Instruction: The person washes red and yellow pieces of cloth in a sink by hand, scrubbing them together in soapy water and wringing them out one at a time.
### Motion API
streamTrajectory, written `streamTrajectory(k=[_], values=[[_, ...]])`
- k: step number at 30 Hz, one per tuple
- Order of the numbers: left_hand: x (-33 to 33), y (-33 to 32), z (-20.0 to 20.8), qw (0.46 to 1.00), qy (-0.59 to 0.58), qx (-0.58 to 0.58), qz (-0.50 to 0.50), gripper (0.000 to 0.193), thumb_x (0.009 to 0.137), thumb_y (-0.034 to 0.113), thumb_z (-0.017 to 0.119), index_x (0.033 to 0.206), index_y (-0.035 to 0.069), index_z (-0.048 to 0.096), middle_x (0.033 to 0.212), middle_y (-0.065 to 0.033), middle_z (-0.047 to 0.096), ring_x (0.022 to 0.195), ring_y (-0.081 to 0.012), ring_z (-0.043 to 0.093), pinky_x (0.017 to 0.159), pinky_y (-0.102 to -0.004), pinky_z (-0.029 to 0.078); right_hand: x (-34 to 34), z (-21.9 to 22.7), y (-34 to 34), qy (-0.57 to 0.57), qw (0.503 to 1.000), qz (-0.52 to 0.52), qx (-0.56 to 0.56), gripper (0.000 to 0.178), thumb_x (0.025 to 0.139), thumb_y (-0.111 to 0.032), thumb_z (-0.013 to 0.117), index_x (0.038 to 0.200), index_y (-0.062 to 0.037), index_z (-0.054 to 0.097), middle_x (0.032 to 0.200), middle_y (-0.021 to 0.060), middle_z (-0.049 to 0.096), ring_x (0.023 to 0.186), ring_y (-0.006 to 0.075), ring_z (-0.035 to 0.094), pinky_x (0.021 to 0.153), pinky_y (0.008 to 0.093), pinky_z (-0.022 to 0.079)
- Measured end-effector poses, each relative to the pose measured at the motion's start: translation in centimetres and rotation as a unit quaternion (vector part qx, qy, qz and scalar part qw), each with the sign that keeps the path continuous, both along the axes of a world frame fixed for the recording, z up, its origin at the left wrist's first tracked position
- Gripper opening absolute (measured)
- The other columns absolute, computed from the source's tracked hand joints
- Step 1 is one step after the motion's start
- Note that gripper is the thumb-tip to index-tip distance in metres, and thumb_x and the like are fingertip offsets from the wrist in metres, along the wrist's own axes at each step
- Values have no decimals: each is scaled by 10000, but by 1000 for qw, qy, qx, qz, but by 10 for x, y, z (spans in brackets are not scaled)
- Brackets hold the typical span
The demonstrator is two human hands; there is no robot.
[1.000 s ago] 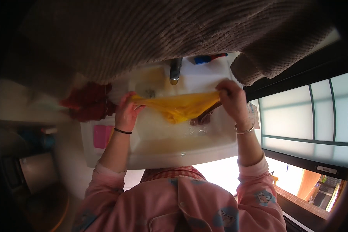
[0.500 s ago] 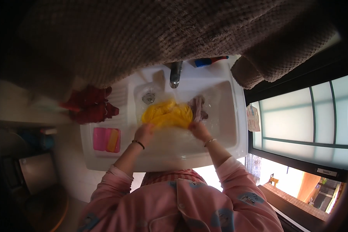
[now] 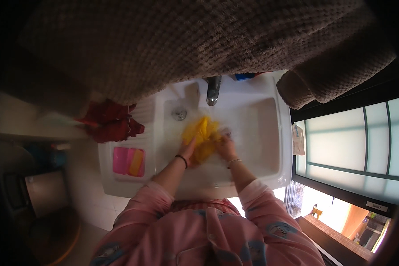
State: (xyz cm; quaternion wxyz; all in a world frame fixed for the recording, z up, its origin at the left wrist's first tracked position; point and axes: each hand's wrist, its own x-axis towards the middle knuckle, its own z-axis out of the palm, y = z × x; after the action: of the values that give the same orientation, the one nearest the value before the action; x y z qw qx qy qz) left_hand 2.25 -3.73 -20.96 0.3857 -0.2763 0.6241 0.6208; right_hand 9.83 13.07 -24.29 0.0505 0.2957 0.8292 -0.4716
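A wet yellow cloth [image 3: 202, 129] lies bunched in the white sink [image 3: 257, 160], blurred by motion. On its near left side, my left hand [image 3: 189, 150] is closed on it. My right hand [image 3: 226, 149] grips the opposite side, its fingers partly smeared. Just beyond the right hand, a small greyish-mauve cloth [image 3: 226, 131] shows against the yellow one; whether the hand also holds it I cannot tell. A metal tap [image 3: 213, 91] reaches over the basin above the cloths.
Left of the basin, dark red cloth [image 3: 113, 124] lies on the ribbed drainboard, with a pink soap dish [image 3: 121, 160] holding a yellow-orange bar [image 3: 137, 162] nearer me. A drain [image 3: 179, 114] sits at the basin's far left. A thick brown textured towel [image 3: 199, 44] hangs across the far side.
The hands have come closer together, bunching the yellow cloth that was spread between them. The mauve cloth, earlier lying to its right, now shows right beside the right hand.
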Motion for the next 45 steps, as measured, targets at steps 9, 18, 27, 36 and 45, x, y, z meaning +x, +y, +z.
streamTrajectory(k=[9, 18, 27, 36, 45], values=[[-22, -5, -53, 819, -215, 532, -21, 472, 869, 507, 464, 1142, 124, 497, 1105, -47, 564, 998, -191, 558, 828, -351, 488, -16, 148, -100, 243, 963, 118, 7, 298, 745, -222, 650, 982, -67, 558, 996, 198, 564, 907, 350, 566, 721, 419, 475], [-21, 7, 51, 955, 40, 209, -205, 319, 909, 309, 489, 1168, 124, 499, 1089, -37, 568, 991, -166, 564, 810, -326, 489, -45, 82, 11, -111, 984, 64, 123, 501, 791, -543, 526, 1043, -110, 545, 965, 182, 623, 853, 358, 608, 743, 423, 486], [-29, 22, 138, 655, 680, -208, -256, 315, 755, 60, 597, 1065, 54, 547, 1156, -138, 494, 975, -307, 537, 803, -442, 452, 2, 70, -21, -128, 914, 206, 326, 665, 731, -504, 632, 1318, -293, 401, 1400, 153, 264, 1288, 405, 218, 920, 671, 259], [-104, 88, 195, 483, 797, -250, -264, 404, 817, 171, 572, 1194, 41, 513, 1244, -167, 477, 1116, -349, 452, 941, -441, 349, 12, 48, -4, -145, 853, 234, 444, 319, 823, -235, 507, 1134, -216, 573, 1218, 74, 452, 1110, 336, 403, 790, 582, 380], [-143, 97, 192, 502, 811, -246, -172, 304, 850, 254, 543, 1062, 41, 595, 1072, -139, 592, 981, -309, 552, 844, -383, 442, 36, 50, 26, -161, 931, 220, 242, 264, 790, -198, 526, 1035, -142, 609, 1166, 103, 476, 1079, 333, 454, 820, 525, 439]])
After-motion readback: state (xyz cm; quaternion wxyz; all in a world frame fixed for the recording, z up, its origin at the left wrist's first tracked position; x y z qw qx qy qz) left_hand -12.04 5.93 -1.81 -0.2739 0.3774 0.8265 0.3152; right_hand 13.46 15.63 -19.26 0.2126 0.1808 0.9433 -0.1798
